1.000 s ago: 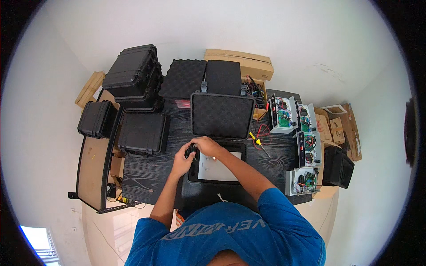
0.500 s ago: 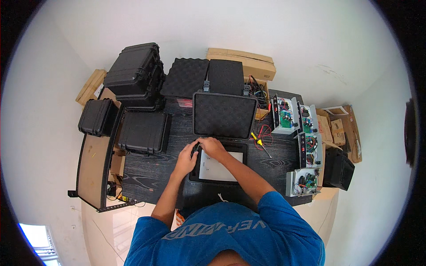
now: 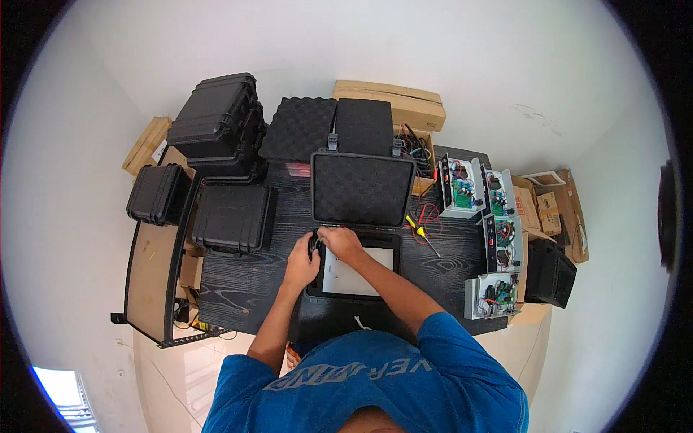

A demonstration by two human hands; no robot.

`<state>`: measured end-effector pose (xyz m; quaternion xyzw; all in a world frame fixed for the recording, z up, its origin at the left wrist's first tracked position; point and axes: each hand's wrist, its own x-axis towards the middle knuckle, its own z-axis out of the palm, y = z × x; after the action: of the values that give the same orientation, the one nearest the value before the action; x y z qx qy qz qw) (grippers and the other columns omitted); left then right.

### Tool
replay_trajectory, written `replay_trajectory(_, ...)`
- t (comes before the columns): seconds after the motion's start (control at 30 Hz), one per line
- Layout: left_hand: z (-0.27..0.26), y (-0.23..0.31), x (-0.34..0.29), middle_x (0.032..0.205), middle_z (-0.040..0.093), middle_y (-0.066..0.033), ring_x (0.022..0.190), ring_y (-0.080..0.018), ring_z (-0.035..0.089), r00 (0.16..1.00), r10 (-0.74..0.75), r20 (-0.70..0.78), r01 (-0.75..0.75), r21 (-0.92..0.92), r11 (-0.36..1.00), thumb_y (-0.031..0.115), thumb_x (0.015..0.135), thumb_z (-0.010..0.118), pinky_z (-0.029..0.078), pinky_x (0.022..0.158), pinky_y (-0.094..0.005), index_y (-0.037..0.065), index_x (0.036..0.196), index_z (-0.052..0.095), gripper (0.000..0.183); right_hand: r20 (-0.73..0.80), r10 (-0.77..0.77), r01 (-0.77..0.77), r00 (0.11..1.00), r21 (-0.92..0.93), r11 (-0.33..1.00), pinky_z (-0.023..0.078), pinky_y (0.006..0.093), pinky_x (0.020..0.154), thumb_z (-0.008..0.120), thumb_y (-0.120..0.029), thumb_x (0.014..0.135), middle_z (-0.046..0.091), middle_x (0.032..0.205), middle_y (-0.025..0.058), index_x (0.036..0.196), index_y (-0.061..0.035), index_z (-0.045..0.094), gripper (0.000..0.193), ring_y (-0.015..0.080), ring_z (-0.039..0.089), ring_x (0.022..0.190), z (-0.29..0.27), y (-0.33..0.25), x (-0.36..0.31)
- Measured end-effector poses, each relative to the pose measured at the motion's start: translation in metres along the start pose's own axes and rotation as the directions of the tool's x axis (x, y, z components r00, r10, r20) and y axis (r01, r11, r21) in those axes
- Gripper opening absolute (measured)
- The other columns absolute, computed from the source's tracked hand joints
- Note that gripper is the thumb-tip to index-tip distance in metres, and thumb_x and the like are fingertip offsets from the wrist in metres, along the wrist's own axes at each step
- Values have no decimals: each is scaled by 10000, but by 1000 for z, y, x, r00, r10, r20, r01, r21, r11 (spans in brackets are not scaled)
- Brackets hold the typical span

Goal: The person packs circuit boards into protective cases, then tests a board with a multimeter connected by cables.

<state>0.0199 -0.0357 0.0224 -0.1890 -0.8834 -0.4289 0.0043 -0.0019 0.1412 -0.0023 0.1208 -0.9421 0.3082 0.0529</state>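
Observation:
An open black hard case (image 3: 313, 291) sits in front of me, its foam-lined lid (image 3: 363, 189) raised at the far side. In its base lies a flat light-grey panel (image 3: 354, 276) with a few small holes, bordered by black. My left hand (image 3: 302, 265) is curled at the base's far left corner, against a small dark thing (image 3: 315, 245), perhaps a cable. Beside it my right hand (image 3: 342, 244) reaches across the panel, fingers pinched at the same dark thing. Both hands hide most of it.
Closed black cases (image 3: 232, 216) stand stacked at the left. Egg-crate foam (image 3: 299, 128) is behind the lid. To the right lie a yellow-handled screwdriver (image 3: 419, 229), red test leads (image 3: 431, 216) and several open electronics units (image 3: 462, 189). Cardboard boxes (image 3: 390, 103) stand behind.
Both hands stay at the case's far left corner, with the fingers shifting slightly around the dark thing. The right hand has moved a little left, and the whole view has shifted slightly.

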Motion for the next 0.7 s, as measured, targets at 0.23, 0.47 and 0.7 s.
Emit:
replay_trajectory(0.23,-8,6,3,1264,625,-289,1153,-462,616,1000,21,23,-22,5,1000,61,901,607,499,997,-474,-33,1347,544,460,24,79,-80,997,14,997,567,482,749,670,-194,914,722,938,128,1092,-121,647,194,368,706,880,-3,-3,0)
replay_trajectory(0.47,-11,-5,24,1199,676,-264,1073,-420,670,992,-69,108,70,-11,997,100,918,635,522,942,-455,-31,1316,582,423,145,74,-66,987,-58,996,558,473,822,651,-164,906,692,1100,124,1049,-85,697,171,370,693,936,-5,-2,9)
replay_trajectory(0.7,-12,-23,47,1147,697,-218,1030,-399,679,975,51,216,-74,100,992,172,926,647,535,916,-446,-42,1180,687,334,64,35,-41,997,95,995,561,461,825,639,-41,870,711,961,169,1115,-28,648,245,359,707,931,-22,20,-1)
